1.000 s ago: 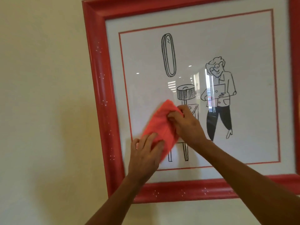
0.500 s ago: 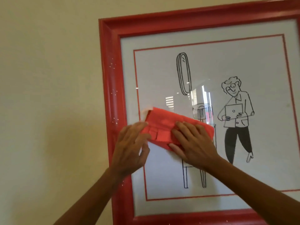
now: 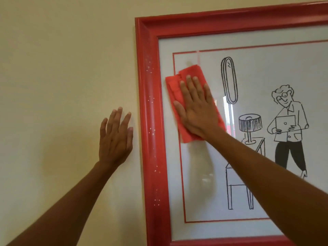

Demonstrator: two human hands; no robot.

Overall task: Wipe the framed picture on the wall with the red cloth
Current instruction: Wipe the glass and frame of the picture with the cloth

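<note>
— Pressing flat, the right hand pins the soft red cloth on the framed picture, upper left.
— Glass looks fragile; press lightly. Left hand is spread, empty, against the wall.

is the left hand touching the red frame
Apart. The head view shows the left hand spread by the bare wall, a strip of wall showing between its fingers and the red frame.

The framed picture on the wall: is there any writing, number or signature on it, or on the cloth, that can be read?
None. The framed picture holds only a line drawing: a person carrying a laptop, a lamp on a table and a tall oval mirror. The squiggle in the mirror is no letter. The red cloth under the right hand bears no label.
</note>
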